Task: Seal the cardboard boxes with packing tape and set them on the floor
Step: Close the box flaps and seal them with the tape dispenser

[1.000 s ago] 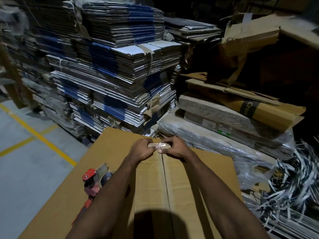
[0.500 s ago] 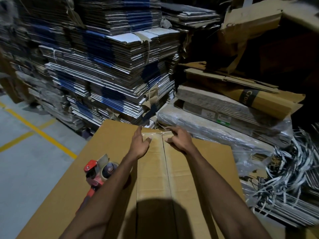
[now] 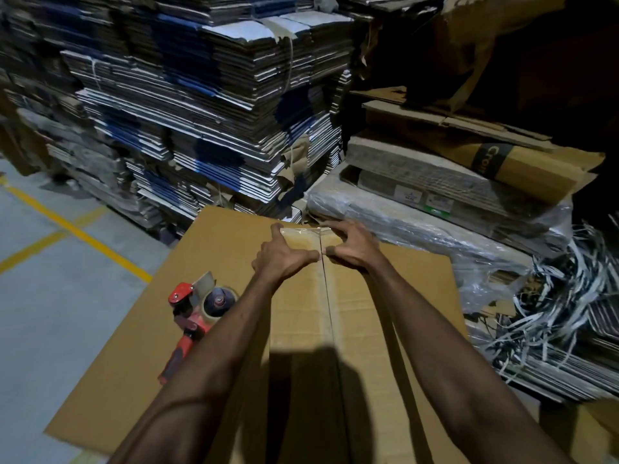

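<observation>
The box (image 3: 335,329) is lying in front of me on a flat cardboard sheet (image 3: 140,329), its two top flaps meeting at a centre seam with a strip of clear tape (image 3: 323,296) running along it toward the far edge. I am pressing down the far end of that strip with both hands. A second ago I was pinching the loose tape end between my fingertips just above the box; now that end is lying on the cardboard and folding over the far rim. My left hand (image 3: 284,259) is spreading flat, thumb stretched toward the seam, fingers reaching the far edge, so its grip is wide and holding nothing. My right hand (image 3: 351,246) is arching over the seam, fingertips pushing on the tape, its grip also wide with nothing in it. The two thumbs are nearly touching across the seam.

The red tape dispenser (image 3: 197,309) is lying on the sheet just left of my left forearm, not in use. Behind the box, tall stacks of flattened cartons (image 3: 201,105) are rising; the grey floor (image 3: 50,279) with yellow lines is at left.

I judge the top seam nearly sealed; smoothing comes next, then lowering the box to the floor.
</observation>
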Demonstrator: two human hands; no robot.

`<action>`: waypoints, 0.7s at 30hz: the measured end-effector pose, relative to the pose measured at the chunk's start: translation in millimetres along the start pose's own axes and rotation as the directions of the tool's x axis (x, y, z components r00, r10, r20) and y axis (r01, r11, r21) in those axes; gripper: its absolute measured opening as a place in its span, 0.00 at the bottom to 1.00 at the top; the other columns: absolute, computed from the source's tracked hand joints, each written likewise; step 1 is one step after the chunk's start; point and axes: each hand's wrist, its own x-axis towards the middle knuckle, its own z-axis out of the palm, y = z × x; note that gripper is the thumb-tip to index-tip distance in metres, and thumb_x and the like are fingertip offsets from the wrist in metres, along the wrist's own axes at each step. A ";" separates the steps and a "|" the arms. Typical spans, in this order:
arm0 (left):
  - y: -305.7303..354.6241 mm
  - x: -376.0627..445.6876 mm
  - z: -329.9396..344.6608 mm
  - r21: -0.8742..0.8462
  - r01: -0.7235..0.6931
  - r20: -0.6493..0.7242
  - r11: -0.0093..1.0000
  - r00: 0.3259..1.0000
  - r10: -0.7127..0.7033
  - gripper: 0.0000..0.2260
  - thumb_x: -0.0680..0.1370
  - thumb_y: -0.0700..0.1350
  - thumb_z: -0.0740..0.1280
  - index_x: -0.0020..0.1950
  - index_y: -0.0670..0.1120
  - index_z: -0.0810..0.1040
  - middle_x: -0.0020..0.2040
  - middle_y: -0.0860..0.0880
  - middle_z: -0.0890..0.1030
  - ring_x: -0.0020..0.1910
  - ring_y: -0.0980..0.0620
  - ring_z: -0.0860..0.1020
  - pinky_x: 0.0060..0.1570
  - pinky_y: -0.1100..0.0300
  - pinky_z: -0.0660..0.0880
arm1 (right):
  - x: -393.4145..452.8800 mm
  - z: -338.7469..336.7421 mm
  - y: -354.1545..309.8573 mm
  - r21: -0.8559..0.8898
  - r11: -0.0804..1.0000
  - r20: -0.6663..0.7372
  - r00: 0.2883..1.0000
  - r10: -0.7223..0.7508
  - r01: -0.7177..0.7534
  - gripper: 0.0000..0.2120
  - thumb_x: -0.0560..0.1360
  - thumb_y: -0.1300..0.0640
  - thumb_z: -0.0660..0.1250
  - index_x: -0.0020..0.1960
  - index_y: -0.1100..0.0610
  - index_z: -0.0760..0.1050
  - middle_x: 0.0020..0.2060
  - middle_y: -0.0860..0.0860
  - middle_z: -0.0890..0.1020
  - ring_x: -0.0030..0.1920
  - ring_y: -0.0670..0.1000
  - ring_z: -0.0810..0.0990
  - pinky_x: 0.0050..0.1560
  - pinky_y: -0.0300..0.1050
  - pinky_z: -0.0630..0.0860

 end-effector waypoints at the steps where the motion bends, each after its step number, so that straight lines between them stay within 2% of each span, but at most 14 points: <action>1: 2.9 -2.5 1.7 0.017 0.011 -0.035 1.000 0.999 -0.010 0.54 0.59 0.73 0.75 0.77 0.57 0.55 0.67 0.41 0.75 0.63 0.37 0.76 0.61 0.44 0.74 | 0.2 2.0 -2.0 -0.059 0.998 0.015 1.000 0.006 -0.005 0.36 0.70 0.36 0.72 0.76 0.34 0.67 0.71 0.51 0.71 0.73 0.57 0.66 0.69 0.66 0.66; 4: 9.0 -7.4 3.3 0.104 -0.017 -0.103 0.994 0.994 0.028 0.53 0.62 0.73 0.75 0.79 0.52 0.58 0.69 0.38 0.72 0.65 0.34 0.75 0.60 0.43 0.73 | -3.2 5.6 -5.8 -0.147 0.989 0.030 1.000 -0.004 0.008 0.40 0.70 0.31 0.69 0.79 0.36 0.62 0.78 0.53 0.64 0.80 0.60 0.57 0.72 0.73 0.59; 7: 8.2 -5.9 6.1 0.214 -0.099 -0.133 0.972 0.983 0.129 0.49 0.69 0.72 0.71 0.80 0.46 0.60 0.73 0.36 0.66 0.67 0.32 0.73 0.61 0.41 0.73 | -6.5 6.3 -5.9 -0.149 0.988 -0.028 0.998 -0.055 0.051 0.36 0.74 0.33 0.66 0.79 0.42 0.65 0.77 0.54 0.66 0.78 0.59 0.61 0.73 0.70 0.62; 11: 7.2 -3.0 8.3 0.328 -0.135 -0.140 0.935 0.972 0.190 0.43 0.75 0.73 0.64 0.78 0.44 0.62 0.74 0.36 0.64 0.67 0.32 0.70 0.59 0.42 0.73 | -9.2 12.4 -13.0 -0.172 0.984 -0.110 0.992 -0.062 0.042 0.31 0.76 0.36 0.66 0.77 0.45 0.70 0.72 0.53 0.70 0.74 0.58 0.65 0.70 0.69 0.66; 14: 8.2 -6.7 6.0 0.369 -0.142 -0.132 0.918 0.970 0.203 0.46 0.73 0.74 0.65 0.79 0.44 0.61 0.75 0.36 0.62 0.69 0.33 0.68 0.59 0.42 0.72 | -17.0 15.5 -17.6 -0.148 0.988 -0.139 0.988 -0.069 0.048 0.32 0.75 0.40 0.68 0.78 0.44 0.68 0.72 0.51 0.68 0.75 0.58 0.63 0.71 0.72 0.64; 17: 5.2 -18.3 2.9 0.437 -0.190 -0.115 0.879 0.958 0.264 0.51 0.69 0.76 0.67 0.82 0.47 0.56 0.79 0.37 0.58 0.72 0.34 0.63 0.58 0.41 0.74 | -37.8 17.7 -16.7 -0.110 0.992 -0.162 0.984 -0.078 0.060 0.37 0.72 0.41 0.70 0.79 0.38 0.63 0.73 0.48 0.67 0.76 0.59 0.61 0.71 0.76 0.62; 21: -10.3 -47.5 -1.9 0.519 -0.272 -0.084 0.810 0.927 0.365 0.58 0.65 0.78 0.68 0.83 0.48 0.51 0.81 0.39 0.54 0.76 0.34 0.57 0.57 0.38 0.76 | -83.3 17.1 -16.3 -0.094 0.994 -0.158 0.985 -0.073 0.058 0.42 0.70 0.41 0.74 0.81 0.38 0.61 0.74 0.48 0.67 0.77 0.58 0.60 0.67 0.76 0.67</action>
